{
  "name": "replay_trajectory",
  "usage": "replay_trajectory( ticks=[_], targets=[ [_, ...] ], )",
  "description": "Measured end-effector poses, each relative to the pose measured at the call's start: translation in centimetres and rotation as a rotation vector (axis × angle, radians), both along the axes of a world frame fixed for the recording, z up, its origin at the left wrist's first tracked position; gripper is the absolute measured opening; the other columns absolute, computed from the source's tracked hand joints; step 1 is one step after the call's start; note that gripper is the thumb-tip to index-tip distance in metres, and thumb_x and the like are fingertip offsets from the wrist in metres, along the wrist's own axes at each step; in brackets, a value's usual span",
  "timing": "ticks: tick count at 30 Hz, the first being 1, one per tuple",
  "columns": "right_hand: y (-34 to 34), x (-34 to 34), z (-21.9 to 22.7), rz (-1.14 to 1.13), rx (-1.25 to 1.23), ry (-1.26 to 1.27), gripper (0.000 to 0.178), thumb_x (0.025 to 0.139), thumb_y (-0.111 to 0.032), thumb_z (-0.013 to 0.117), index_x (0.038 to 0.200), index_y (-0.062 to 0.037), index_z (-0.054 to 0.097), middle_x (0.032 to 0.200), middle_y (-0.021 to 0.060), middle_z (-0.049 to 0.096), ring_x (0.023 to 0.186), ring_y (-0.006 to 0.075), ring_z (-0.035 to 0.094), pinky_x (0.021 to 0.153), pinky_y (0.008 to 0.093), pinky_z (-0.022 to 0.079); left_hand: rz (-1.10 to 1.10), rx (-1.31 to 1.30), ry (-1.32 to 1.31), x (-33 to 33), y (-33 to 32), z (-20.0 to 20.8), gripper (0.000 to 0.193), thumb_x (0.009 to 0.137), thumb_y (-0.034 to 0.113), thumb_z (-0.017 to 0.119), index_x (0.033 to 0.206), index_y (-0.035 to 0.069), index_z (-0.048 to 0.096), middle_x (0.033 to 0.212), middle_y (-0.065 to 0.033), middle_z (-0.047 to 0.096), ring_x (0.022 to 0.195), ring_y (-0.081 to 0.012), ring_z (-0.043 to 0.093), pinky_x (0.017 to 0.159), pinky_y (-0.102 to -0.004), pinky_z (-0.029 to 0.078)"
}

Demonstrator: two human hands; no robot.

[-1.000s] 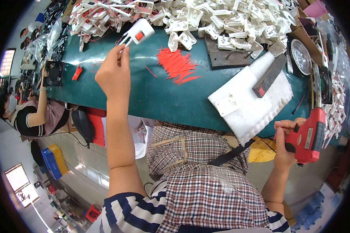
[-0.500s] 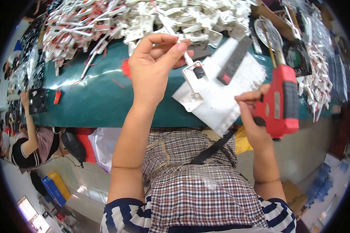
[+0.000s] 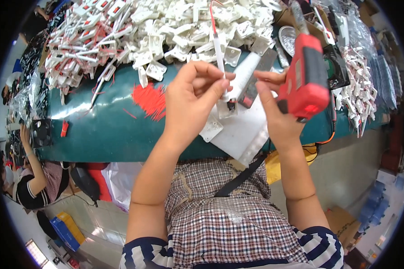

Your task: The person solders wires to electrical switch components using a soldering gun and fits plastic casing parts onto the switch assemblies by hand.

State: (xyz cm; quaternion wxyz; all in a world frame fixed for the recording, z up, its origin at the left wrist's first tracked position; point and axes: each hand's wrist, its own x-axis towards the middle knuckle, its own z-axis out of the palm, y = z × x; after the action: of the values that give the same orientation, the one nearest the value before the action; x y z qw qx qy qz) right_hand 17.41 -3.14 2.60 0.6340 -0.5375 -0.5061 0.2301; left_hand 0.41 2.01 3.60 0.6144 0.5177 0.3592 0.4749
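Observation:
My left hand [image 3: 188,105] pinches a thin white tube [image 3: 218,51] between thumb and fingers. A red wire [image 3: 212,19] comes out of its far end. Its near end meets a white plastic housing [image 3: 222,110] with a small black part [image 3: 231,106] in it, partly hidden by my fingers. Closed round a red and black hand tool [image 3: 296,83], my right hand [image 3: 283,127] has its thumb and forefinger pointing toward the housing. The tool's exact kind is unclear. Under the work lies a white sheet [image 3: 238,136], with a white plastic plate [image 3: 211,129] at its left corner.
Heaps of white plastic housings [image 3: 179,33] and wired white parts [image 3: 92,42] cover the table's far side. Red wire pieces [image 3: 149,101] lie left of my hand. A dark bar [image 3: 250,92] rests on the sheet. At far left, another person's arm [image 3: 32,157] reaches the table.
My right hand has moved up and left with the red tool, closer to the housing. My left hand has shifted right and slightly lower, still holding the tube.

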Motion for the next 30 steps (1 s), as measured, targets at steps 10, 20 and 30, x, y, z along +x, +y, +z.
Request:
replay_trajectory(
  ticks=[10,20,30],
  targets=[
    [5.8,0.5,9.4,0.056,-0.007,0.01,0.042,0.077,-0.007,0.086,0.108,0.0018,0.059,0.09,0.003,0.066,0.079,0.0074,0.064,0.073,0.0227,0.051,-0.022,0.27,0.243,0.6,-1.7,1.1,0.011,0.091,-0.007,0.063,0.101,-0.003,0.06,0.102,-0.0135,0.075,0.094,-0.0165,0.074,0.077,-0.0288,0.06],
    [6.7,2.1,7.9,0.124,-0.061,-0.166,0.046,0.074,-0.002,0.086,0.11,0.0031,0.058,0.094,0.0042,0.063,0.081,0.0125,0.07,0.072,0.0243,0.054,-0.18,0.037,0.014,0.4,-0.5,2.4,0.013,0.094,-0.009,0.059,0.102,-0.002,0.053,0.104,-0.0193,0.072,0.092,-0.0159,0.07,0.076,-0.0274,0.057],
    [8.6,0.9,9.3,0.074,-0.123,0.205,0.044,0.076,0.0,0.084,0.105,-0.0039,0.051,0.077,0.0036,0.06,0.055,0.0117,0.061,0.045,0.0236,0.047,-0.221,-0.008,-0.05,0.2,0.3,2.5,0.014,0.093,0.002,0.067,0.098,0.003,0.054,0.103,-0.0204,0.074,0.081,-0.0135,0.071,0.066,-0.0242,0.055]
  ],
)
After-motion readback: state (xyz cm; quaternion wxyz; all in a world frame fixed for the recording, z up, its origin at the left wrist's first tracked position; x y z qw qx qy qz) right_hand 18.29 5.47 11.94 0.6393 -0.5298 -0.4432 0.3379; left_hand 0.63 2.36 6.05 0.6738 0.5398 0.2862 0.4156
